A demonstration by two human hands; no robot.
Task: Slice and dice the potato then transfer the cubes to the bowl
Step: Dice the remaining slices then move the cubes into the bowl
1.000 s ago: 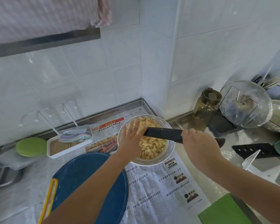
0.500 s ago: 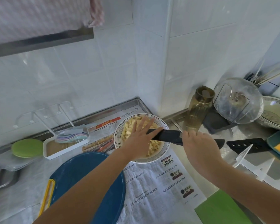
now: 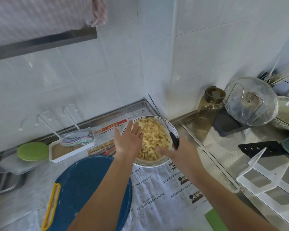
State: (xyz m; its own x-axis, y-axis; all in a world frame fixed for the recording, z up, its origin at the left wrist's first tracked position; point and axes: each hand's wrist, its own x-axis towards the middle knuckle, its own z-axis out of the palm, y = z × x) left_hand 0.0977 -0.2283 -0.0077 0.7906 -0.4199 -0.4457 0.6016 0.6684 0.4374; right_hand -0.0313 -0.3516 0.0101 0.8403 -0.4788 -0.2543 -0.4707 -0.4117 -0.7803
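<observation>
A white bowl (image 3: 171, 129) on newspaper holds a heap of pale yellow potato cubes (image 3: 154, 137). My left hand (image 3: 128, 141) hovers over the bowl's left rim, fingers straight and spread, holding nothing. My right hand (image 3: 182, 153) grips a black knife (image 3: 173, 139) by its handle at the bowl's right rim. The blade stands edge-on and points up and away toward the wall corner. My right index finger stretches left over the cubes. The dark blue cutting board (image 3: 88, 189) lies near me on the left, bare of potato.
A white tray (image 3: 70, 148) and a green lid (image 3: 32, 150) sit at the left by the wall. An amber bottle (image 3: 210, 107), a glass lid (image 3: 250, 102), another black knife (image 3: 264, 148) and a white rack (image 3: 274, 180) crowd the right counter. A sink edge (image 3: 0, 182) shows far left.
The knife has swung from lying flat across the bowl to standing edge-on with its tip toward the wall. My left hand has drawn back from the blade toward the bowl's left rim.
</observation>
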